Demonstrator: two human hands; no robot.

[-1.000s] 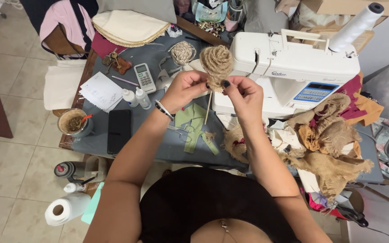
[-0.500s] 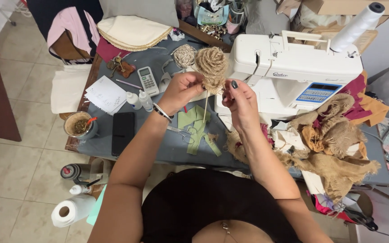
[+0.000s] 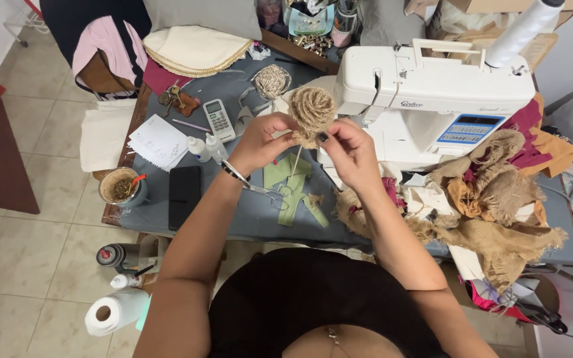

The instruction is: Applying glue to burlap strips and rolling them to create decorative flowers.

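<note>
1. My left hand [image 3: 263,140] pinches the left side of a coiled twine rosette [image 3: 312,114], fingers curled around it, held above the surface [image 3: 233,212] at the centre of the frame.
2. My right hand [image 3: 351,151] pinches the rosette's lower right edge between thumb and fingertips; a thin stick [image 3: 296,161] hangs down below it.
3. Just right of the rosette stands a white sewing machine [image 3: 432,93].
4. Below my hands lie green fabric pieces [image 3: 292,189] and scissors [image 3: 270,193].
5. A ball of twine [image 3: 272,81] sits above, a black phone [image 3: 184,196] at lower left, burlap scraps [image 3: 499,212] at right.
</note>
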